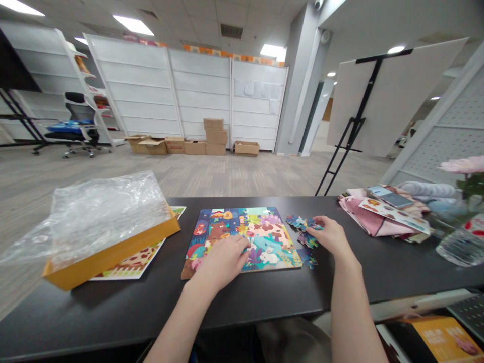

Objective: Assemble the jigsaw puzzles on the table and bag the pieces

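A colourful animal jigsaw puzzle (264, 232) lies on the black table, showing a cow, a bear and white rabbits. My left hand (227, 256) rests over its lower middle, fingers stretched out and lying on the picture, covering part of it. Just right of the board, several loose puzzle pieces (298, 222) form a small heap. My right hand (329, 233) reaches in from the right, thumb and forefinger pinched on a puzzle piece (313, 225) at the edge of that heap. Part of this piece is hidden by the fingers.
On the left, a yellow box (113, 252) with clear plastic wrap (109, 212) sits over a printed picture sheet (141, 259). Folded cloths (363, 217), a phone (391, 196) and a sticker sheet (393, 214) lie to the right. Beside them stands a clear vase (463, 242) with flowers.
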Demonstrator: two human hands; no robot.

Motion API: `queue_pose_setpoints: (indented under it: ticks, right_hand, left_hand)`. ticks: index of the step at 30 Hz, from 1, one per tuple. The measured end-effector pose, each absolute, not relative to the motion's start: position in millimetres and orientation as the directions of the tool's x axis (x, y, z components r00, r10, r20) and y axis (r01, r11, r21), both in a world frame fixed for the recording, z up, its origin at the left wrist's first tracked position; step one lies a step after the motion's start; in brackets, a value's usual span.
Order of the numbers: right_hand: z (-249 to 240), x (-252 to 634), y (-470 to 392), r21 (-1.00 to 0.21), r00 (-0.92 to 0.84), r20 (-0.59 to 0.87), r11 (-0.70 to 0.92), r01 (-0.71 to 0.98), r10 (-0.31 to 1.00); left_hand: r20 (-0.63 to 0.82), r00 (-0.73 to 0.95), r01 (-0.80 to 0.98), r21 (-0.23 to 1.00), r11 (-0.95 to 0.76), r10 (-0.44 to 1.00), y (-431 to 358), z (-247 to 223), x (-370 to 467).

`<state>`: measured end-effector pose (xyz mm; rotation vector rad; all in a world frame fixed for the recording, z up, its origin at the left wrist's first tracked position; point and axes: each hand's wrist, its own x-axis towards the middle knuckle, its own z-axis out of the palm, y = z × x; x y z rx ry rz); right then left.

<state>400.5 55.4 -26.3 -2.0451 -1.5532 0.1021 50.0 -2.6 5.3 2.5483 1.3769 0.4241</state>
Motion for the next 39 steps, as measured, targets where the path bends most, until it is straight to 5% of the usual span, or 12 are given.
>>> queue_pose_setpoints:
  ticks: [11,14,20,23,27,36,39]
  right_hand:
    - [-11,427,19,-0.73,0.518,0.28,-0.171,0.662,0.808]
    - [1,419,7,-0.805,0.536,0.327,-0.067,0.589,0.778]
    - [25,352,2,-0.901,-0.026,0.241,0.234,0.365,0.97]
    - [31,316,4,-0.925,-0.257,0.184,0.256,0.282,0.949]
    - [29,288,4,-0.92,-0.503,0.117,0.285,0.271,0.856]
    - [20,268,13,-0.965,-0.375,0.165,0.227,0.13,0.912]
    - [17,268,13,-0.978,-0.46,0.09,0.166,0.128,0.883]
  left_hand:
    - [0.163,0.513,0.779,0.323,-0.537,0.843,-8,7,48]
    - [0.203,0.501,0.749,0.386,-0.539,0.841,-9,8,50]
    - [0.286,0.391,0.51,0.724,-0.465,0.875,-7,3,59]
    - [0.254,0.312,0.296,0.89,-0.348,0.915,-4,2,62]
    - [0.217,0.318,0.083,0.963,-0.255,0.923,-3,5,60]
    - [0.091,0.342,0.011,0.995,-0.101,0.935,-2,8,51]
    - [0.122,0.277,0.018,0.991,-0.132,0.953,0,8,51]
